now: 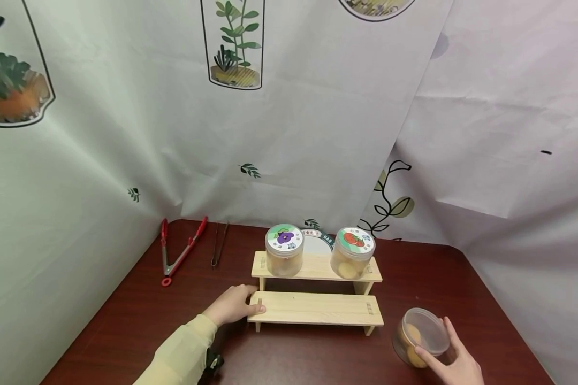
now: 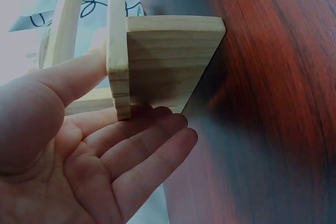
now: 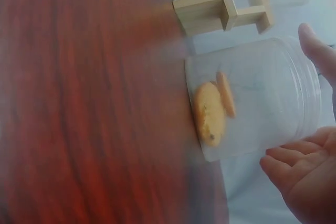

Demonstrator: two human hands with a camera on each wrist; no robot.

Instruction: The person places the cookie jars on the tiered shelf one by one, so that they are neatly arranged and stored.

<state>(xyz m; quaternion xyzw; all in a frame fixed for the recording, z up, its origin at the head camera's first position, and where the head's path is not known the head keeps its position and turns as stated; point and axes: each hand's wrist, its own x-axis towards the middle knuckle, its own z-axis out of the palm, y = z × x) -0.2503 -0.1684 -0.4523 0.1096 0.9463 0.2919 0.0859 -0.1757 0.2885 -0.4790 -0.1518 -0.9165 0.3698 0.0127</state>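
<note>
A two-step wooden rack (image 1: 318, 308) stands on the table. At the left end of its lower step, my left hand (image 1: 233, 305) holds on, with the thumb over the board and the other fingers against the end (image 2: 170, 51). To the right of the rack, my right hand (image 1: 455, 358) holds a clear plastic jar (image 1: 426, 331) between thumb and fingers near its top rim. Round yellowish cookies (image 3: 210, 114) lie at the bottom of that jar. On the upper step sit a jar with a purple-fruit label (image 1: 284, 250) and a jar with a red-fruit label (image 1: 352, 253).
Red-handled tongs (image 1: 178, 262) and metal tweezers (image 1: 219, 246) lie at the table's back left. Behind the upper step is a round plate-like thing with a lettered rim (image 1: 318, 235), partly hidden. Printed cloth (image 1: 294, 133) hangs around the dark red table (image 1: 125, 326).
</note>
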